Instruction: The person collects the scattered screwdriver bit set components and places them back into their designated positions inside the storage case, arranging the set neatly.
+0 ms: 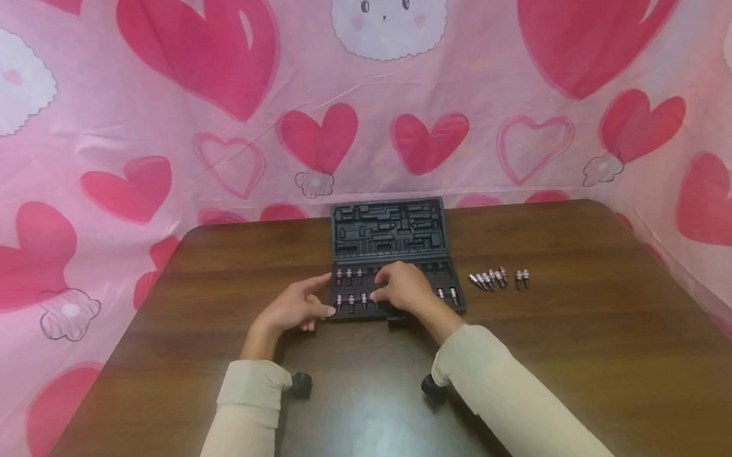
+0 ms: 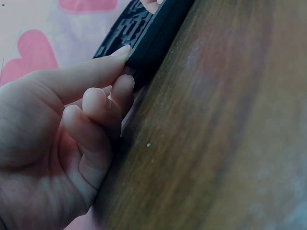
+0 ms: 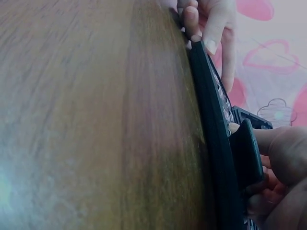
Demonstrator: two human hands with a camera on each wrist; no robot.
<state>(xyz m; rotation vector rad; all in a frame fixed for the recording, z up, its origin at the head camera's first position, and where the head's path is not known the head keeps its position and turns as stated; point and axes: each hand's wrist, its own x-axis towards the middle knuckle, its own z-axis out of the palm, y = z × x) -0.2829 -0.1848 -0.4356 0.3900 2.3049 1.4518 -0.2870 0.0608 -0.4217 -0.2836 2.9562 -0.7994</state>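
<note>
A black case [image 1: 397, 312] lies unfolded on the table, its molded lid [image 1: 389, 228] standing up at the back. Small silver bit sockets [image 1: 349, 277] sit in rows in its base. My left hand [image 1: 290, 308] holds the front left corner of the case, thumb [image 2: 91, 76] on the rim and curled fingers against the side. Over the middle of the base, my right hand [image 1: 405, 286] has its thumb and fingers bent down at the front row, pinching a bit socket [image 1: 374, 297] mostly hidden by the fingertips.
On the table [image 1: 570, 356], right of the case, lies a cluster of loose bit sockets [image 1: 488, 278], with a pair of bit sockets [image 1: 522, 279] beside it. A black latch [image 3: 247, 152] juts from the case's front edge. A pink heart-patterned cloth [image 1: 424, 76] hangs behind.
</note>
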